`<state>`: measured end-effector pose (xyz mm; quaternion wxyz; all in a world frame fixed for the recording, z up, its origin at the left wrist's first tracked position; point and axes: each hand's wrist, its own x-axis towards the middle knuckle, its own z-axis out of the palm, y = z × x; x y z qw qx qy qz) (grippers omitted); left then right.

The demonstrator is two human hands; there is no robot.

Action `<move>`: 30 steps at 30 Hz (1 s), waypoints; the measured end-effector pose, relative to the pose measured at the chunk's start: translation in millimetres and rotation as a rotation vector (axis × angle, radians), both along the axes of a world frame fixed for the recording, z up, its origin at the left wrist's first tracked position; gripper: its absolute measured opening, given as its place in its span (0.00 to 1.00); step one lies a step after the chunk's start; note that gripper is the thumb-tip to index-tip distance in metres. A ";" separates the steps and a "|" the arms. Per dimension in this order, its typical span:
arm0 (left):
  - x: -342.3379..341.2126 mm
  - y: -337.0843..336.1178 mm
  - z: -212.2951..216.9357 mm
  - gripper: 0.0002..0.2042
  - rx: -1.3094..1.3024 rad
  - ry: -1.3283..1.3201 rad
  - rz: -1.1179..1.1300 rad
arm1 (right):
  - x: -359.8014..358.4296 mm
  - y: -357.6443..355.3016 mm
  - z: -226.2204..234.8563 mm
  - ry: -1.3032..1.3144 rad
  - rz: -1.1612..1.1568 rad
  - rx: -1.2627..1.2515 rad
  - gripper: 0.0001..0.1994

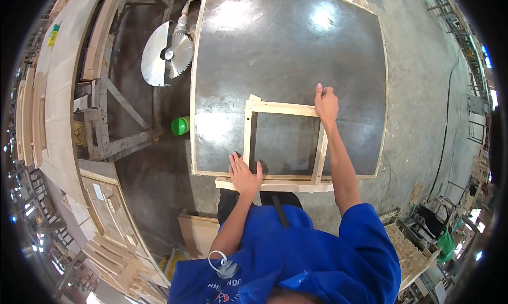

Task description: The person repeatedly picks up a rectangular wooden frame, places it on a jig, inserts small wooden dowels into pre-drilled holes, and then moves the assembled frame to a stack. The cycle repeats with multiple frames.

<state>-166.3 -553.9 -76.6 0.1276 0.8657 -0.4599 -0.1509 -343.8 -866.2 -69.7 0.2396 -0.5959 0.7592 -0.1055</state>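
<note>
A rectangular frame of pale wood strips (283,108) lies flat on the dark tabletop (286,55), near its front edge. My left hand (245,178) rests at the frame's near left corner, fingers stretched out and the thumb apart on the inner side of the left strip. At the far right corner my right hand (326,105) is closed over the wood with its fingers curled; its grip is partly hidden. A longer pale batten (275,186) runs along the table's front edge, beneath the near end of the frame. A small wood piece (255,98) sticks out at the far left corner.
Left of the table hangs a circular saw blade (181,55) with a half-round metal guard (153,55). Below it is a green-capped container (180,126). Stacked boards (114,259) lie at the lower left, and a bin of wood offcuts (407,251) stands at the lower right.
</note>
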 end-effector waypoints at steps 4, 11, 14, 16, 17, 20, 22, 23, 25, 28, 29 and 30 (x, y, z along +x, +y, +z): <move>-0.7 0.6 -2.6 0.34 0.006 -0.004 -0.009 | -0.4 0.4 -1.1 0.035 0.024 -0.021 0.26; -3.1 -0.3 -1.3 0.34 0.000 -0.004 0.004 | 2.4 -2.0 -2.4 0.062 0.043 -0.095 0.28; -2.4 -1.4 -0.7 0.34 -0.058 -0.040 -0.035 | 15.7 -5.6 -7.9 0.282 0.157 -0.214 0.29; -0.6 -3.9 1.8 0.28 -0.080 -0.005 -0.004 | 67.1 -8.8 6.1 0.119 0.402 -0.185 0.34; -0.5 -2.4 1.4 0.27 -0.075 0.021 0.005 | 92.2 -6.0 3.7 0.070 0.556 -0.202 0.37; 1.5 4.7 -3.5 0.24 -0.078 0.057 0.007 | 149.8 -1.1 -8.9 0.148 0.671 -0.082 0.44; -0.1 12.6 -4.6 0.23 -0.065 0.097 0.031 | 167.1 -3.3 -8.9 0.180 0.663 0.000 0.46; 1.6 12.9 -5.6 0.22 -0.097 0.073 0.010 | 165.6 -3.7 -9.3 0.141 0.602 -0.075 0.41; 2.4 14.3 -6.2 0.22 -0.093 0.036 0.003 | 150.6 -10.3 -20.4 0.139 0.465 -0.130 0.37; 0.3 13.9 -4.6 0.22 -0.092 -0.012 -0.014 | 106.3 -24.6 -28.7 0.141 0.220 -0.226 0.30; 1.3 12.0 -3.6 0.23 -0.090 -0.029 -0.026 | 85.3 -23.2 -32.1 0.142 0.128 -0.250 0.28; 0.8 11.4 -3.1 0.24 -0.083 -0.039 -0.033 | 64.5 -18.0 -29.6 0.085 0.099 -0.276 0.27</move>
